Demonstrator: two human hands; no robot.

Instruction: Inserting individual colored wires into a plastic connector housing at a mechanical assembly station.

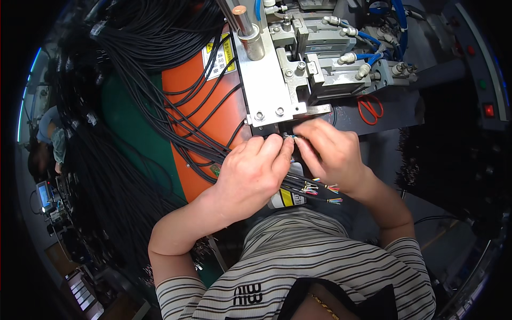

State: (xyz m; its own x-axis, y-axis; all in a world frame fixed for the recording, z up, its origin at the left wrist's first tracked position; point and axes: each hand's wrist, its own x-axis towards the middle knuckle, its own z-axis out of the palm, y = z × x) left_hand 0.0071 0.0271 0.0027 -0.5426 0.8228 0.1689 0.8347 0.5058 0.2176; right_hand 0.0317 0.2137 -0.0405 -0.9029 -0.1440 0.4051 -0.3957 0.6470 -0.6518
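2 hands [290, 160] pinch wire ends [290, 137].

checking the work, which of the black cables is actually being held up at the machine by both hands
The one pinched between the left hand and right hand, its end under the metal press. The other cables hang loose below, coloured wires showing.

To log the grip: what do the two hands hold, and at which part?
Both hands, left hand and right hand, pinch one black cable at its stripped end, where thin coloured wires show between the fingertips, just below the metal machine.
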